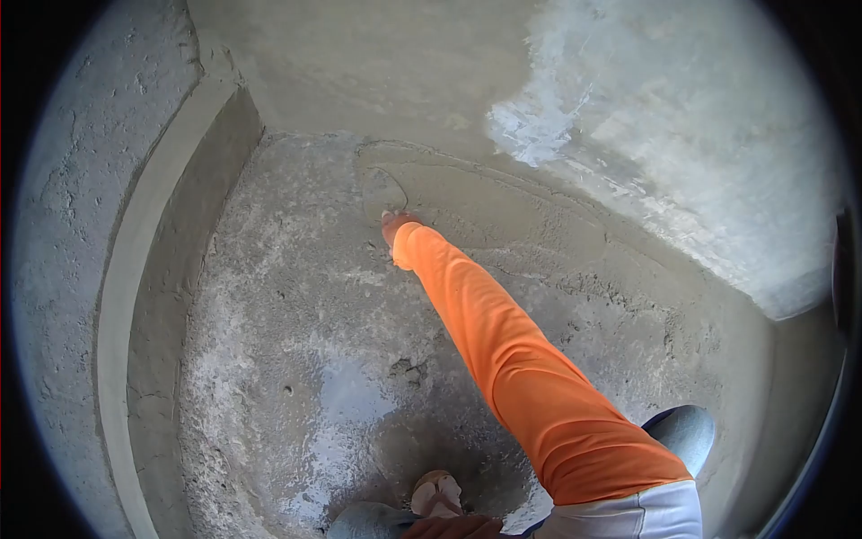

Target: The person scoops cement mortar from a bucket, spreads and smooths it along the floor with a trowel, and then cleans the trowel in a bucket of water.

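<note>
My right hand, at the end of an orange sleeve, reaches out low over the concrete floor. Its fingers are closed, and the grip is mostly hidden. Just beyond them lies a rounded grey shape that looks like a mortar-coated trowel, pressed flat on the wet mortar. This smooth mortar band runs along the foot of the wall. At the bottom edge, a brown shape beside my knee may be part of my left hand; its fingers cannot be made out.
A raised concrete curb curves along the left. The plastered wall rises at the back and right, with a whitish patch. Rough floor has a wet, shiny spot. My sandalled foot and knee are near the bottom.
</note>
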Demonstrator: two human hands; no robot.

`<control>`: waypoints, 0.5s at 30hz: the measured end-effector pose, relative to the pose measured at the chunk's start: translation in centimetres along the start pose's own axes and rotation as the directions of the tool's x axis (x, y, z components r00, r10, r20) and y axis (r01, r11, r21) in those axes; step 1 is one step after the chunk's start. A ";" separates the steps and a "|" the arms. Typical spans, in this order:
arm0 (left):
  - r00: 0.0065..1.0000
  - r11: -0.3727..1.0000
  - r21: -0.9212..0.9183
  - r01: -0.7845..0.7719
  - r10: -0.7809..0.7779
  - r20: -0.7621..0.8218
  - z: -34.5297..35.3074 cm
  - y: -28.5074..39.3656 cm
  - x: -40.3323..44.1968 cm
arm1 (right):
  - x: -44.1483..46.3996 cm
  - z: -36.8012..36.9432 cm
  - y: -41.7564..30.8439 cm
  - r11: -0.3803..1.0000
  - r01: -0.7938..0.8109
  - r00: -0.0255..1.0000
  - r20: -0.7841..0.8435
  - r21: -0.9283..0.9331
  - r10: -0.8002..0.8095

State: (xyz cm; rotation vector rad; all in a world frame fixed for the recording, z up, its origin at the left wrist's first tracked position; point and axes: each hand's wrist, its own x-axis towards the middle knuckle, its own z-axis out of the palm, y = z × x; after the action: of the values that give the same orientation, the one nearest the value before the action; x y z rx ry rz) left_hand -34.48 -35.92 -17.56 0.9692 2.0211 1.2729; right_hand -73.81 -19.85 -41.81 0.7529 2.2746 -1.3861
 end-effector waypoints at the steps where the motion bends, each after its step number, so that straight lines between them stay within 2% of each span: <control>1: 1.000 1.000 -0.003 -0.005 0.005 0.005 -0.1 0.0 0.0 | 1.2 -0.3 1.1 0.915 0.090 0.981 -0.124 -0.392 -0.150; 2: 1.000 1.000 -0.001 -0.004 0.004 0.002 -0.2 -0.1 0.0 | 0.0 -2.6 2.1 0.948 0.056 0.990 -0.105 -0.314 -0.093; 3: 1.000 1.000 0.001 -0.008 0.008 0.003 -0.1 -0.1 -0.1 | 4.7 -3.8 7.7 0.796 0.197 0.955 -0.071 -0.573 -0.287; 4: 1.000 1.000 0.005 -0.016 0.016 0.007 -0.3 -0.1 -0.1 | 9.4 -5.1 13.0 0.552 0.302 0.890 0.022 -0.777 -0.456; 5: 1.000 1.000 0.009 -0.025 0.025 0.004 -0.1 0.0 -0.3 | 1.9 -8.1 10.1 0.957 0.062 0.975 -0.187 -0.284 -0.118; 6: 0.999 0.999 0.012 -0.035 0.034 0.007 -0.2 0.0 -0.3 | 0.2 -10.3 12.0 0.942 0.086 0.960 -0.227 -0.323 -0.166; 7: 0.999 0.999 0.018 -0.042 0.042 0.008 -0.2 0.0 -0.4 | -5.1 -13.1 10.3 0.983 -0.006 0.990 -0.137 -0.184 -0.020; 8: 0.999 0.998 0.025 -0.050 0.050 0.006 -0.2 0.0 -0.5 | -7.2 -14.8 11.1 0.970 -0.101 0.974 -0.219 -0.221 0.052; 10: 0.998 0.997 0.039 -0.067 0.067 0.013 -0.2 0.0 -0.8 | -4.7 -17.6 18.7 0.923 -0.004 0.946 -0.301 -0.385 -0.121; 11: 0.997 0.996 0.049 -0.072 0.071 0.015 -0.1 0.1 -0.9 | -6.3 -17.3 18.6 0.921 0.003 0.946 -0.296 -0.390 -0.128; 12: 0.996 0.994 0.061 -0.087 0.086 0.018 -0.2 0.1 -1.0 | -9.0 -17.1 17.5 0.987 -0.084 0.942 -0.334 -0.134 0.035; 13: 0.995 0.992 0.075 -0.100 0.099 0.021 -0.2 0.3 -1.1 | -10.9 -17.0 16.3 0.977 -0.166 0.923 -0.327 0.133 0.202; 15: 0.990 0.982 0.128 -0.137 0.132 0.046 -0.6 0.6 -1.1 | -12.7 -14.1 14.0 0.984 -0.148 0.935 -0.310 0.102 0.173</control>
State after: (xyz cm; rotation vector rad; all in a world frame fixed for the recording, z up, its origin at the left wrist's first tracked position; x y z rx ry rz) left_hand -34.13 -36.95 -16.66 1.2008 2.0610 1.1926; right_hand -55.67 -5.20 -38.11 1.2389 2.3380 -1.3636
